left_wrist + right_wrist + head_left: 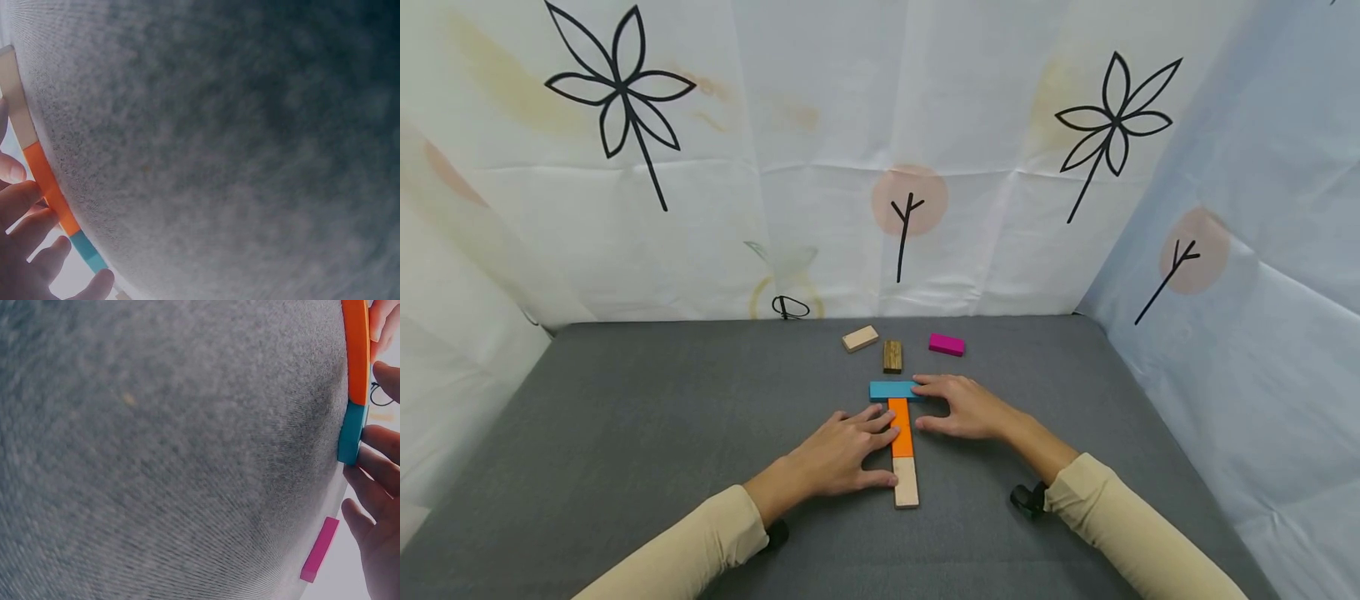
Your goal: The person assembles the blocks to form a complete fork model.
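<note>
Flat wooden blocks lie on the grey cloth in a T shape. Its crossbar is a blue block [886, 390], and an orange stretch [903, 443] runs toward me from below it, ending in a pale wooden block [906, 490]. My left hand [838, 457] is spread beside the stem, fingertips on the orange part and thumb at the pale block's left edge. My right hand [964, 408] touches the blue block's right end with its fingertips, its thumb held right of the orange part. The right wrist view shows those fingers along the blue block [352, 434].
Beyond the crossbar lie a pale block [860, 338], a brown striped block [892, 358] and a magenta block [947, 344]. White cloth walls [820, 167] with plant drawings stand behind and at the sides of the grey surface [685, 400].
</note>
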Demonstrator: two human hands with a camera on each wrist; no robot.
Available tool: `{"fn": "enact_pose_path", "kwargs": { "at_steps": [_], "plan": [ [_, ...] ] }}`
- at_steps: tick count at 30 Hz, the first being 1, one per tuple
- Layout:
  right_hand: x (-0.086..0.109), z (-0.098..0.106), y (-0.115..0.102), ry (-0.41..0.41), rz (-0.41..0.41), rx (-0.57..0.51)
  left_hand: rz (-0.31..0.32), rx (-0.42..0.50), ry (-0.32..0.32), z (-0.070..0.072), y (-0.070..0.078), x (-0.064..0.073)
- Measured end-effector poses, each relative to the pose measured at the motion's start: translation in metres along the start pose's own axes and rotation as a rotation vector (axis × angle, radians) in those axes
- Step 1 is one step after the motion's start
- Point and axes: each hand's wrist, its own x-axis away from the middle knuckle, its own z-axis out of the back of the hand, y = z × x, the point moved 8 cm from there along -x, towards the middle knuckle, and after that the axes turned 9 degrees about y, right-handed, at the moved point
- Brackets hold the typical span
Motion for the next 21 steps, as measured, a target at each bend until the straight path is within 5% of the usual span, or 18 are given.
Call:
{"fn": "enact_pose_path", "kwargs": {
  "at_steps": [21],
  "plan": [
    [0.0014,0.0007,-0.0010,0.007,0.007,-0.013,-0.003,0.013,0.002,-0.0003,0.0008,0.0001]
  ]
}}
